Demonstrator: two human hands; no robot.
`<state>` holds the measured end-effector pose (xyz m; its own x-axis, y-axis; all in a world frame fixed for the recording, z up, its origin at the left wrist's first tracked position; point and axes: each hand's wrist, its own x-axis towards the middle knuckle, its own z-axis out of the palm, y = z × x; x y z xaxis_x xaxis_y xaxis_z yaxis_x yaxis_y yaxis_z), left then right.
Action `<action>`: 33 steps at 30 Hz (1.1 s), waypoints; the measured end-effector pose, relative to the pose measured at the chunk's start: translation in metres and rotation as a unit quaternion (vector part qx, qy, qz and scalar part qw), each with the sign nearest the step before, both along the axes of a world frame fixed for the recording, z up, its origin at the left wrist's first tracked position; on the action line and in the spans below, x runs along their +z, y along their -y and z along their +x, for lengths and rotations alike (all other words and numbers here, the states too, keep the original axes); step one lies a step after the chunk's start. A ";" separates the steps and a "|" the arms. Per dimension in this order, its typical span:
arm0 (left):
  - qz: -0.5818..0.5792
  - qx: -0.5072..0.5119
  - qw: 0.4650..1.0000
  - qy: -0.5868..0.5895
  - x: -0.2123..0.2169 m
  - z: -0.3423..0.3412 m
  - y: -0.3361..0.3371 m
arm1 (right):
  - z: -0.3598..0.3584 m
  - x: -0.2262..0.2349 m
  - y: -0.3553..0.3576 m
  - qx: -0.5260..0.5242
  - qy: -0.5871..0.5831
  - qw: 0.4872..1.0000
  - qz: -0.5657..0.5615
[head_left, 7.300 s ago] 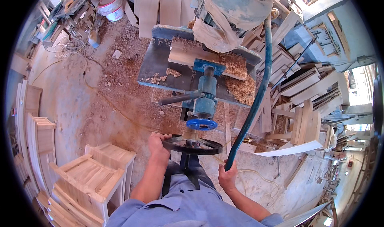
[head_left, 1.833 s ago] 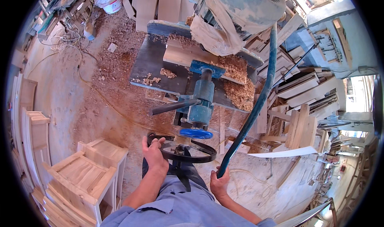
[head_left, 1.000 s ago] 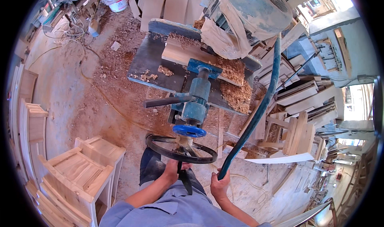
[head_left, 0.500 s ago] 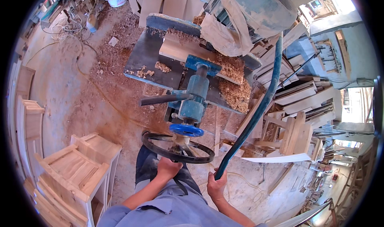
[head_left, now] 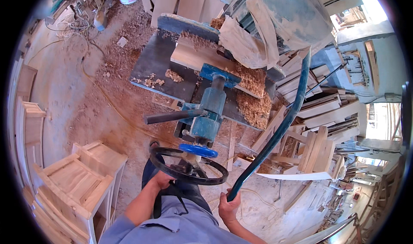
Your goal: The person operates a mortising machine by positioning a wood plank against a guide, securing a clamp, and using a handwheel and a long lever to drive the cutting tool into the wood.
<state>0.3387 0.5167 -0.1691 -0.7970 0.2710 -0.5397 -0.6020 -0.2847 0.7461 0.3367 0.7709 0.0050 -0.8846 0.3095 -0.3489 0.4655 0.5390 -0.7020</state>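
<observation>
My left hand (head_left: 162, 180) is closed at the near-left rim of a black handwheel (head_left: 202, 180), its fingers partly hidden beneath the rim. A long curved blue-green lever (head_left: 284, 127) has its lower end gripped in my right hand (head_left: 229, 205). Above the black wheel sits a smaller blue handwheel (head_left: 198, 150), on the shaft of a blue clamp (head_left: 211, 100) with a dark side handle (head_left: 174, 116). The clamp's blue pad presses against a pale wooden piece (head_left: 189, 57) on the dark machine table (head_left: 150, 65). Shavings (head_left: 254, 108) are heaped on that table.
A cloth-draped machine body (head_left: 288, 20) stands behind the table. Wooden cabinet-like frames (head_left: 73, 179) stand at lower left. Stacked boards (head_left: 322, 106) and a wooden stool-like frame (head_left: 314, 151) fill the right. A hose (head_left: 105, 95) crosses the sawdust-covered floor.
My left hand has moved left along the black wheel's near side. My right hand and the lever's lower end have shifted slightly left and down. The view has moved a little.
</observation>
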 end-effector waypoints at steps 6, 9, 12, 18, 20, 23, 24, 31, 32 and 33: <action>-0.156 -0.099 0.978 -0.092 -0.110 0.014 -0.035 | -0.001 -0.006 -0.004 0.015 -0.025 0.999 0.033; -0.147 0.040 0.981 -0.116 -0.149 0.047 -0.080 | -0.002 -0.011 0.003 0.018 -0.030 0.999 0.026; -0.070 0.109 0.991 -0.032 -0.142 0.048 -0.115 | -0.001 -0.011 -0.002 0.022 -0.036 0.998 0.052; 0.302 0.268 0.892 0.203 -0.042 -0.010 -0.024 | -0.001 -0.010 -0.003 0.010 -0.028 0.997 0.071; 0.353 0.373 0.821 0.248 0.019 -0.039 0.033 | 0.005 -0.011 -0.001 0.010 -0.027 0.997 0.066; 0.269 0.463 0.777 0.330 0.040 -0.079 0.058 | 0.007 -0.017 -0.005 0.002 -0.019 0.999 0.040; 0.254 0.479 0.762 0.355 0.038 -0.084 0.059 | 0.007 -0.017 -0.006 0.016 -0.034 0.998 0.049; 0.254 0.451 0.807 0.284 0.011 -0.064 0.062 | 0.008 -0.012 0.000 -0.011 -0.015 0.999 0.025; 0.248 0.474 0.802 0.266 0.017 -0.063 0.058 | 0.008 -0.010 0.002 -0.010 -0.014 1.000 0.025; 0.241 0.496 0.797 0.248 0.029 -0.064 0.055 | 0.006 -0.008 0.005 -0.010 -0.013 1.000 0.024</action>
<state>0.2746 0.4622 -0.1398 -0.4692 -0.0887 -0.8786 -0.0897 -0.9850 0.1474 0.3429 0.7655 -0.0028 -0.8866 0.3440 -0.3093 0.4583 0.5630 -0.6877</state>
